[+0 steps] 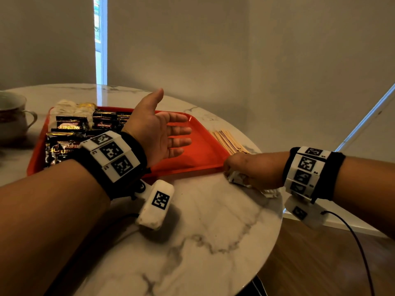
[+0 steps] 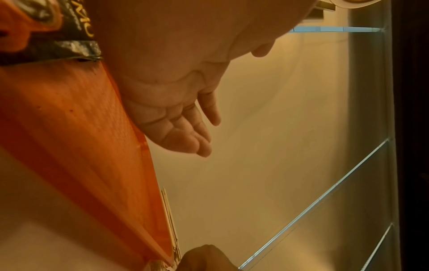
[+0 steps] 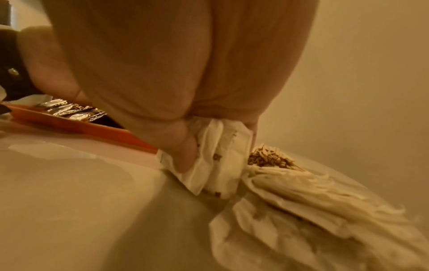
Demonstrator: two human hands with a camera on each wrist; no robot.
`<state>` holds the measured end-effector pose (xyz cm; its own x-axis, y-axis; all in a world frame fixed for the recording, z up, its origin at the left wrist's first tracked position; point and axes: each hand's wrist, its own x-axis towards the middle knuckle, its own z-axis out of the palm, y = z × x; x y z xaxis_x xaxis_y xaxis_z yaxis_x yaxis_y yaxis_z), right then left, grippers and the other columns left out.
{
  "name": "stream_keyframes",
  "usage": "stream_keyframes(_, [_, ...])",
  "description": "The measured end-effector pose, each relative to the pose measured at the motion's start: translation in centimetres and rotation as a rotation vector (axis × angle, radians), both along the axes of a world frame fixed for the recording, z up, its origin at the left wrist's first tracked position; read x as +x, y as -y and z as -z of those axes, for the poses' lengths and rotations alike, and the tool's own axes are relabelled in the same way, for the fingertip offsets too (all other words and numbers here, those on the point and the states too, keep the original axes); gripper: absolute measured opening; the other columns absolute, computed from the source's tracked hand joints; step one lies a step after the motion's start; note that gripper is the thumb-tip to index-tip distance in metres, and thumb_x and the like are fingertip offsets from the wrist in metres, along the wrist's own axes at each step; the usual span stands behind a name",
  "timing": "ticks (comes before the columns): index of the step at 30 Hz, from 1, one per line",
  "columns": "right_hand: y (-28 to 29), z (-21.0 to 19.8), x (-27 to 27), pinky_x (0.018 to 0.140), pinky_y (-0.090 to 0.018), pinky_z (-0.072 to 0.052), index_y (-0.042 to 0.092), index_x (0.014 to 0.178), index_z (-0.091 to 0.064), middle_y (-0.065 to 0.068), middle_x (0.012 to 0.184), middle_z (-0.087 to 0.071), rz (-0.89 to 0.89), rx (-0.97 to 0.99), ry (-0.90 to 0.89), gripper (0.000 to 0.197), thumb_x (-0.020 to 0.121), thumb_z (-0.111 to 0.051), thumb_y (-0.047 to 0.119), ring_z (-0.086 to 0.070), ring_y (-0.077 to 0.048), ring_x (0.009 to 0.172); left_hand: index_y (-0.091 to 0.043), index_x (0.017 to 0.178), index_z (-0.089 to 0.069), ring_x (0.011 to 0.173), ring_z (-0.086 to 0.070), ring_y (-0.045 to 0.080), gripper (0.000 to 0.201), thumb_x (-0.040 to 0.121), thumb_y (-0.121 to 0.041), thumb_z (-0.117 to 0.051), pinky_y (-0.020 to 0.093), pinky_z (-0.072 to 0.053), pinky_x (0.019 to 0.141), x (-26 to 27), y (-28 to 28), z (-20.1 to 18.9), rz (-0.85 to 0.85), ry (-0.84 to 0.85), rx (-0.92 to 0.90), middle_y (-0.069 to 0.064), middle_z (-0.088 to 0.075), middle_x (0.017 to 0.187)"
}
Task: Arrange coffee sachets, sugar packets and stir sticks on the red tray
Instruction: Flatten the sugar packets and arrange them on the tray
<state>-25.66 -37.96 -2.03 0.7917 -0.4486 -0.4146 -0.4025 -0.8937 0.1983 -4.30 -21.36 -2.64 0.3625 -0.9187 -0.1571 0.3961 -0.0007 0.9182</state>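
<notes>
Right hand [image 1: 252,169] sat at the tray's near right corner, its grip clenched round a bunch of white sugar packets [image 3: 218,161] taken from the heap on the tabletop [image 1: 203,221]. More packets lay fanned just beside it, off the tray. Left hand [image 1: 158,133] hovered above the red tray [image 1: 198,150], palm turned up, fingers straight, grip released and holding nothing.

Coffee sachets [image 1: 68,135] lay in rows on the tray's left half; a pale heap at its far left corner, probably more sugar. Right half of the tray was bare. Stir sticks [image 1: 228,141] lay in a loose pile on the tabletop just beyond the tray's right rim.

Judged step: carrying the sugar bunch onto the tray. Best done by lifting clear over the rim, keeping the bunch squared so none slip out, and setting it flat in the bare half, leaving room for the sticks.

Readable print: sachets read "SUPREMO" in gold; one red label seemed to read "KOPIKO". Packet print too small to read.
</notes>
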Motion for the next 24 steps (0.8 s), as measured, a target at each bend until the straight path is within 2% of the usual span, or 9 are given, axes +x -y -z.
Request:
stream_keyframes(4, [-0.5, 0.2, 0.5, 0.097, -0.045, -0.051, 0.033, 0.135, -0.037, 0.002, 0.133, -0.046, 0.005, -0.016, -0.037, 0.052, 0.092, -0.056, 0.012, -0.053, -0.022, 0.113, -0.011, 0.121, -0.063, 0.103, -0.066, 0.031, 0.081, 0.091, -0.075, -0.022, 0.040, -0.045, 0.072, 0.0, 0.0, 0.0, -0.002, 0.005, 0.005, 0.015, -0.069, 0.119])
stream_keyframes(9, [-0.7, -0.1, 1.0, 0.085, -0.050, -0.056, 0.036, 0.125, -0.037, 0.002, 0.114, -0.054, 0.014, -0.036, -0.069, 0.046, 0.089, -0.054, 0.014, -0.061, -0.025, 0.096, -0.011, 0.120, -0.063, 0.101, -0.065, 0.031, 0.079, 0.092, -0.073, -0.024, 0.040, -0.046, 0.074, 0.1, 0.1, 0.2, -0.004, 0.014, 0.009, 0.015, -0.069, 0.117])
stream_keyframes(11, [-0.8, -0.5, 1.2, 0.084, -0.045, -0.056, 0.036, 0.126, -0.036, 0.001, 0.113, -0.057, 0.011, -0.036, -0.043, 0.043, 0.091, -0.056, 0.020, -0.062, -0.022, 0.095, -0.010, 0.120, -0.062, 0.096, -0.065, 0.030, 0.076, 0.093, -0.071, -0.027, 0.039, -0.046, 0.073, 0.1, 0.1, 0.2, 0.005, 0.010, 0.013, 0.015, -0.068, 0.116])
stream_keyframes(13, [-1.0, -1.2, 1.6, 0.074, -0.034, -0.052, 0.034, 0.131, -0.035, 0.002, 0.105, -0.059, 0.015, -0.009, 0.037, 0.046, 0.093, -0.057, 0.020, -0.060, -0.016, 0.085, -0.009, 0.120, -0.060, 0.092, -0.065, 0.029, 0.071, 0.093, -0.068, -0.032, 0.037, -0.048, 0.070, 0.1, 0.1, 0.2, 0.018, 0.002, 0.025, 0.015, -0.067, 0.115])
stream_keyframes(15, [-1.4, -2.3, 2.3, 0.063, -0.030, -0.046, 0.029, 0.135, -0.034, 0.002, 0.091, -0.060, 0.003, 0.002, 0.153, 0.053, 0.092, -0.059, 0.013, -0.056, -0.011, 0.073, -0.008, 0.121, -0.058, 0.086, -0.065, 0.028, 0.066, 0.094, -0.065, -0.037, 0.035, -0.050, 0.067, 0.0, 0.2, 0.1, 0.036, -0.019, 0.032, 0.014, -0.066, 0.111])
stream_keyframes(16, [-1.7, -2.8, 2.8, 0.061, -0.031, -0.047, 0.027, 0.136, -0.034, 0.002, 0.087, -0.060, -0.014, 0.003, 0.219, 0.055, 0.091, -0.060, 0.011, -0.057, -0.012, 0.071, -0.008, 0.121, -0.057, 0.084, -0.065, 0.027, 0.063, 0.094, -0.063, -0.039, 0.034, -0.050, 0.066, 0.0, 0.3, 0.2, 0.040, -0.031, 0.035, 0.014, -0.065, 0.109])
stream_keyframes(19, [-2.3, -4.3, 4.3, 0.067, -0.037, -0.050, 0.018, 0.139, -0.033, -0.005, 0.087, -0.064, -0.110, 0.005, 0.527, 0.060, 0.089, -0.064, 0.006, -0.061, -0.020, 0.072, -0.006, 0.128, -0.053, 0.083, -0.064, 0.027, 0.062, 0.094, -0.056, -0.045, 0.035, -0.049, 0.070, -0.2, 0.7, 0.1, 0.059, -0.050, 0.052, 0.016, -0.062, 0.110])
stream_keyframes(22, [-3.3, -4.9, 6.4, 0.072, -0.031, -0.049, 0.010, 0.138, -0.033, -0.006, 0.094, -0.065, -0.285, 0.044, 0.914, 0.062, 0.087, -0.067, 0.004, -0.063, -0.018, 0.078, -0.002, 0.139, -0.046, 0.097, -0.063, 0.032, 0.076, 0.091, -0.061, -0.044, 0.040, -0.049, 0.076, -0.2, 0.9, 0.2, 0.180, -0.103, 0.040, 0.023, -0.062, 0.123])
stream_keyframes(24, [-4.4, -4.4, 7.9, 0.074, -0.031, -0.050, 0.007, 0.138, -0.035, -0.006, 0.099, -0.064, -0.353, 0.071, 1.050, 0.062, 0.084, -0.065, 0.004, -0.064, -0.019, 0.082, -0.004, 0.145, -0.044, 0.110, -0.059, 0.036, 0.086, 0.088, -0.069, -0.041, 0.042, -0.047, 0.084, -0.5, 0.7, 0.3, 0.270, -0.161, -0.022, 0.023, -0.058, 0.133])
